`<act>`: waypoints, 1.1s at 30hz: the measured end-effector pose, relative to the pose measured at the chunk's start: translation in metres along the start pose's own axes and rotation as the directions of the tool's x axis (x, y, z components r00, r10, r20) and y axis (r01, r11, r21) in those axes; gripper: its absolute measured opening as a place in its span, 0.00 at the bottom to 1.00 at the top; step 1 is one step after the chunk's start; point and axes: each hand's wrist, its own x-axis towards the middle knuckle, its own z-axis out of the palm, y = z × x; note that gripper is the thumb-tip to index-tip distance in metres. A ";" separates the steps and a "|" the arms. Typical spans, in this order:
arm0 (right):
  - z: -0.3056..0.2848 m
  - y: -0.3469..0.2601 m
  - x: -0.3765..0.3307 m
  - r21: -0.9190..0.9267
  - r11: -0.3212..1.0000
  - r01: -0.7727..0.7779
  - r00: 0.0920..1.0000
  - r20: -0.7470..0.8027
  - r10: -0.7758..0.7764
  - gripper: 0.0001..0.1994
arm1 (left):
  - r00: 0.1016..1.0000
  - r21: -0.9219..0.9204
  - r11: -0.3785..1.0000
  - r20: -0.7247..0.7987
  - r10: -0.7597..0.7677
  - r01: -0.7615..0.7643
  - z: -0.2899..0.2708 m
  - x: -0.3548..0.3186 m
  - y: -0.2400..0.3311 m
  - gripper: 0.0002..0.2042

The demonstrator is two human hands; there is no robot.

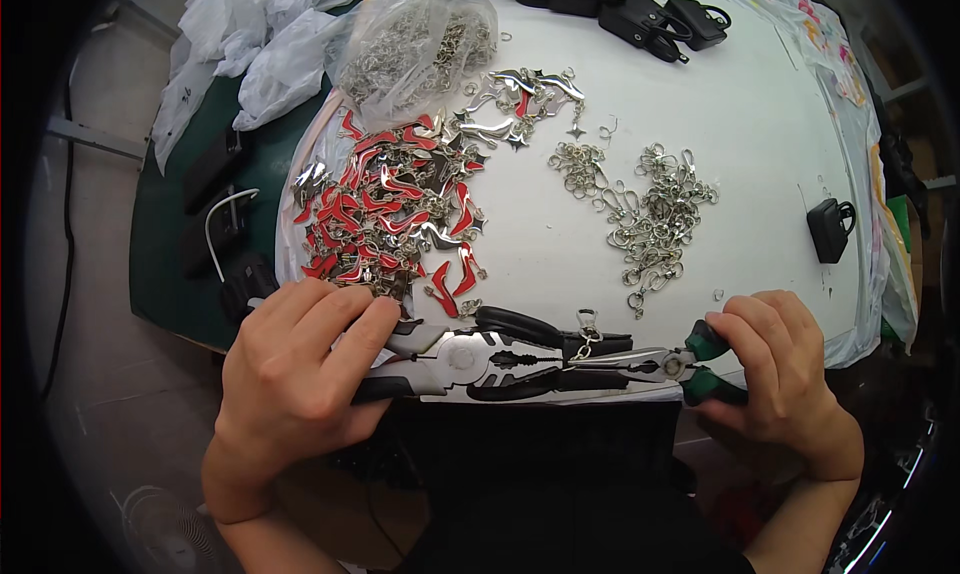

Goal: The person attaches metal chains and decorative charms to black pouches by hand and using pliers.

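My left hand (305, 359) is closed around the dark handles of large silver combination pliers (462, 359). Green-handled long-nose pliers (650, 362) are in my right hand (775, 369), their slim jaws pointing left. The two tool tips meet at a short silver chain (582, 349), whose upper end carries a metal clasp (587, 319). Behind the jaws lies a black item (520, 322) at the table's front edge, mostly covered by the tools. Whether the chain links are gripped firmly by either jaw cannot be made out.
Red and silver shoe-shaped charms (385, 209) are heaped left of centre, below a clear bag of chains (420, 54). Silver clasps (660, 214) lie in a pile to the right. Small black cases (640, 24) stand at the back, another black case (830, 229) at the right.
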 end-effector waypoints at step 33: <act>-0.012 0.011 -0.024 0.066 0.987 -0.149 0.989 0.013 0.149 0.31 | 0.924 -0.146 0.919 -0.059 -0.377 0.366 0.035 -0.044 0.015 0.30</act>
